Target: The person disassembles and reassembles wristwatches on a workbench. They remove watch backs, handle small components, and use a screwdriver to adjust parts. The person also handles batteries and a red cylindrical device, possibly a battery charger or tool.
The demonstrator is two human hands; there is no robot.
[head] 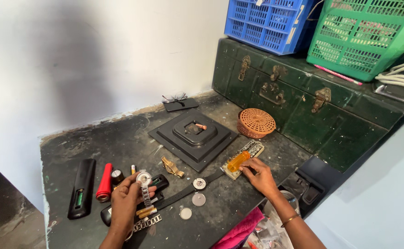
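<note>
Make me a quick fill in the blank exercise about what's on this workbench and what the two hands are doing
1. The left hand holds up a silver ____.
2. The right hand grips a tool by its ____-coloured handle.
3. The round woven basket sits against a dark green ____.
4. Beside the blue crate stands a ____ crate.

Missing words: wristwatch; orange; trunk; green

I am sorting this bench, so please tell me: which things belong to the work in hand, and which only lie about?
In hand:
left hand holding silver metal-band wristwatch
right hand on orange-handled tool over the metal tool block

Lying about:
black-strap watch
round metal case back
red cylindrical torch
black remote control
round woven basket
green metal trunk
</note>
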